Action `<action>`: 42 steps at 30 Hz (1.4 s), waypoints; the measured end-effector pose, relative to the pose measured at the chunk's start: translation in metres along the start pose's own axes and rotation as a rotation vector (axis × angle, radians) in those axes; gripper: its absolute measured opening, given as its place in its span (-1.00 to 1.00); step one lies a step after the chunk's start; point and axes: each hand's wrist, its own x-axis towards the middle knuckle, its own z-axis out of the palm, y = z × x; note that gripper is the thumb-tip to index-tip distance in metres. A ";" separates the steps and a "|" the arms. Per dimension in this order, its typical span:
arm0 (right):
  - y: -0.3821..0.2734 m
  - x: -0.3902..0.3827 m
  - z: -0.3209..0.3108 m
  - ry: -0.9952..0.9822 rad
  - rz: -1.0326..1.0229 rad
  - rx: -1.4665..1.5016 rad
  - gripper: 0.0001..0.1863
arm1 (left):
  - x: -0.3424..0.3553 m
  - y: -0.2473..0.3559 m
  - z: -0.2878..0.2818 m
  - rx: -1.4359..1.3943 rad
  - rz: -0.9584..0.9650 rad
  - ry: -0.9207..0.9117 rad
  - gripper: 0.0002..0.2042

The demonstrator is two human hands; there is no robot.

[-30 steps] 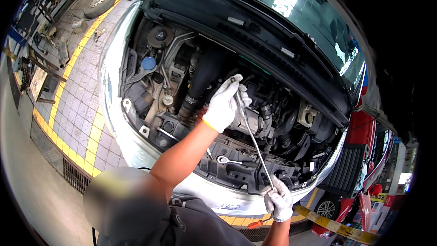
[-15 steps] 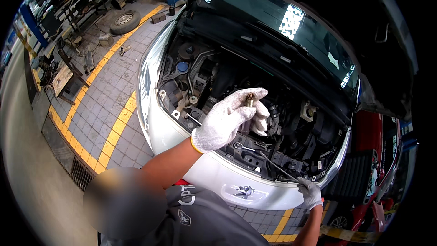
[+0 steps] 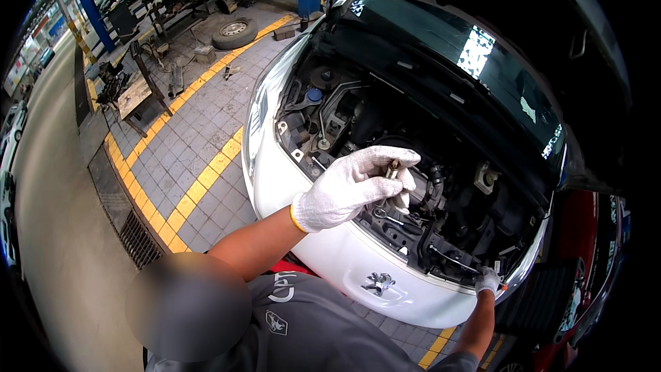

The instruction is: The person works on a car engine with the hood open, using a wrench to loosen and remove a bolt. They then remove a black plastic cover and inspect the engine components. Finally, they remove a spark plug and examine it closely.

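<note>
My left hand [image 3: 354, 186], in a white knit glove, is raised over the front of a white car's open engine bay [image 3: 303, 141]. Its thumb and fingers pinch a small brass-coloured metal piece with a brown tip, which looks like a spark plug [image 3: 392, 169]; its lower part is hidden by the fingers. Far to the right, my gloved right hand [image 3: 487, 280] is closed at the end of a long thin metal rod [image 3: 451, 257], low over the bay's front edge. A ring-ended metal tool [image 3: 390, 217] lies on the front panel below my left hand.
The raised hood [image 3: 578, 48] looms at upper right. A blue-capped reservoir [image 3: 315, 95] sits at the bay's left. On the tiled floor beyond are a loose wheel [image 3: 234, 33], a small wooden stand [image 3: 136, 98] and blue posts [image 3: 95, 17]. A red car [image 3: 575, 227] stands to the right.
The view has shifted, so the car sits further right in it. The rod has moved right and nearer the bay's front edge with my right hand. My left hand still pinches the metal piece.
</note>
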 end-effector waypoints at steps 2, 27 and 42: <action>0.003 0.006 0.005 -0.095 0.099 -0.119 -0.62 | -0.004 -0.003 0.004 0.022 0.010 0.022 -0.57; -0.073 -0.065 -0.035 0.118 0.239 0.109 -0.43 | -0.014 -0.007 0.014 -0.027 -0.082 0.080 -0.64; -0.464 -0.202 -0.201 0.229 -0.274 1.272 -0.71 | -0.031 -0.035 -0.034 -0.383 -0.418 0.157 -0.81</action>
